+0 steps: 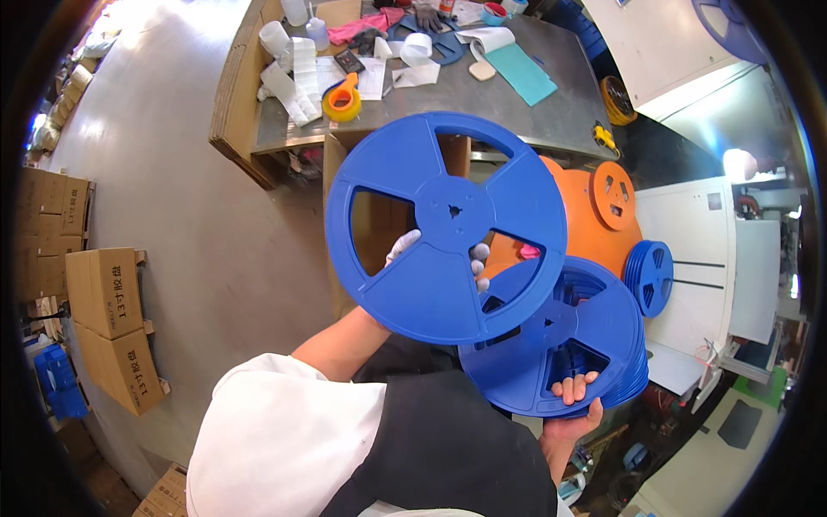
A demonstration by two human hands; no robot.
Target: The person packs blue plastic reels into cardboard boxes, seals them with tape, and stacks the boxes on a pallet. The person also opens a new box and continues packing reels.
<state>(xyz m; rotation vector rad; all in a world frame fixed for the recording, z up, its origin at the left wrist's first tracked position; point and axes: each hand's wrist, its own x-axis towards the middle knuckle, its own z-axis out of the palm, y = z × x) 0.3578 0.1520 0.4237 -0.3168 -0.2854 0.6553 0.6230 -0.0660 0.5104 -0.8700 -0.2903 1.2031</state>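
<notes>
Blue reel point(438, 289), apparently being separated, is being gripped by the left hand point(480, 265) near a reel stack point(603, 320) being clasped at its rim by the right hand point(579, 407), steady clearance likely being required next.

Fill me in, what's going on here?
A person holds a big blue reel in the left hand, the digits showing through its openings. The right hand grips the near edge of a stack of similar blue reels. The held reel overlaps the stack in view; whether they touch is unclear. An orange reel and smaller blue reels sit beyond, right of the bench.
</notes>
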